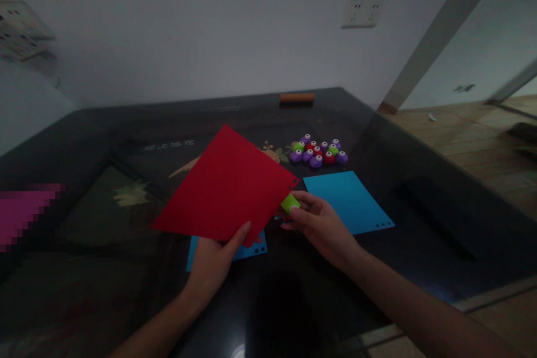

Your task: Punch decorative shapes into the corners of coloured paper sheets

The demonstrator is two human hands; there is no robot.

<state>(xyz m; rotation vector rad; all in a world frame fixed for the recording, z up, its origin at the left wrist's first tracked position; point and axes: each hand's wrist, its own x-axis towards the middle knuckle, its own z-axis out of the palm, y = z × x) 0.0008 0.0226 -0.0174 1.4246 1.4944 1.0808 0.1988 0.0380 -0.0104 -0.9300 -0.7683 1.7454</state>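
Note:
My left hand pinches the near edge of a red paper sheet and holds it tilted above the dark glass table. My right hand grips a small green hole punch pressed against the sheet's right edge. Small punched holes show along the red sheet's right corner. A blue sheet with punched holes lies flat just right of my right hand. Another blue sheet lies under the red one, mostly hidden.
A cluster of several purple, red and green small punches sits behind the blue sheet. An orange-brown bar lies at the table's far edge. A wall socket is on the wall; wooden floor lies to the right.

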